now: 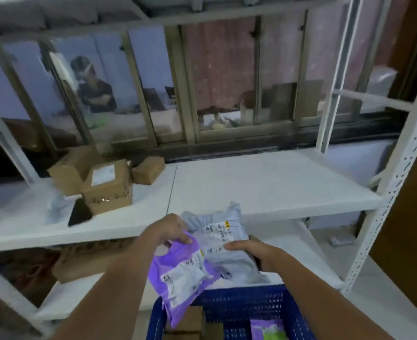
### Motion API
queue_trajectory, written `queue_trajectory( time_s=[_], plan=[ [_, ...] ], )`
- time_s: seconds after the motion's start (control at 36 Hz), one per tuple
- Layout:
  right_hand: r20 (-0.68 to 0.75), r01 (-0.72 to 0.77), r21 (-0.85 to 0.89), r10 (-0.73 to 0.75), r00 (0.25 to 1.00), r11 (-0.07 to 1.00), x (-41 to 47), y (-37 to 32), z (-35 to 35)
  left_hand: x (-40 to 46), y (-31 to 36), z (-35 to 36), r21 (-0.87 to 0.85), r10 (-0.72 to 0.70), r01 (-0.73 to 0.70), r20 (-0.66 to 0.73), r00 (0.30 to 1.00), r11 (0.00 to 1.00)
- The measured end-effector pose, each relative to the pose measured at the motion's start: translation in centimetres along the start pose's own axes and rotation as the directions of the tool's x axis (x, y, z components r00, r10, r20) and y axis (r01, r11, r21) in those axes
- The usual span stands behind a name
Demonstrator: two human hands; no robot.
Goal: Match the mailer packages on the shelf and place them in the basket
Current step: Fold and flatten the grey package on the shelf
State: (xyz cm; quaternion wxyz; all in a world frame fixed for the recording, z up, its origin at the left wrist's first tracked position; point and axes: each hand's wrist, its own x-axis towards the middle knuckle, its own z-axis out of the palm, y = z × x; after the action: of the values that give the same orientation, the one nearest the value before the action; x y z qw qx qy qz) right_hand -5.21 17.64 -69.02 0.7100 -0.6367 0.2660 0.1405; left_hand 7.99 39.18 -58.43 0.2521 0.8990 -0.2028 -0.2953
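My left hand (169, 229) pinches the top edge of a purple mailer package (180, 278) with a white label, which hangs over the blue basket (229, 300). My right hand (249, 251) grips a grey mailer package (217, 227) with a barcode label, held in front of the white shelf (263, 190). The two mailers overlap in the middle. Inside the basket lie brown cardboard boxes (190, 320) and another purple mailer (268, 330).
Several cardboard boxes (104, 185) and a dark flat object (79, 212) sit on the shelf's left part. A larger carton (87, 258) stands on the lower shelf. The shelf's perforated white upright (394, 182) rises at the right. Behind is a window with a seated person.
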Motion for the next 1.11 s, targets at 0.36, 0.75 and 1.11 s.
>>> queue_trajectory(
  time_s=[0.36, 0.75, 1.11],
  plan=[
    [0.144, -0.055, -0.266, 0.096, 0.985, 0.963, -24.5, -34.1, -0.7, -16.2, 25.4, -26.2, 0.198, -0.111, 0.065, 0.235, 0.966, 0.978],
    [0.096, 0.097, -0.333, -0.068, 0.993, 0.938, -41.3, -55.8, -1.2, -31.2, 42.2, -42.9, 0.217, -0.079, 0.041, 0.169, 0.983, 0.975],
    [-0.386, 0.442, 0.017, -0.402, 0.831, 0.897, -37.4, -61.9, -4.8, -25.4, 48.4, -47.0, 0.134, 0.266, -0.231, -0.556, 0.788, 0.964]
  ],
)
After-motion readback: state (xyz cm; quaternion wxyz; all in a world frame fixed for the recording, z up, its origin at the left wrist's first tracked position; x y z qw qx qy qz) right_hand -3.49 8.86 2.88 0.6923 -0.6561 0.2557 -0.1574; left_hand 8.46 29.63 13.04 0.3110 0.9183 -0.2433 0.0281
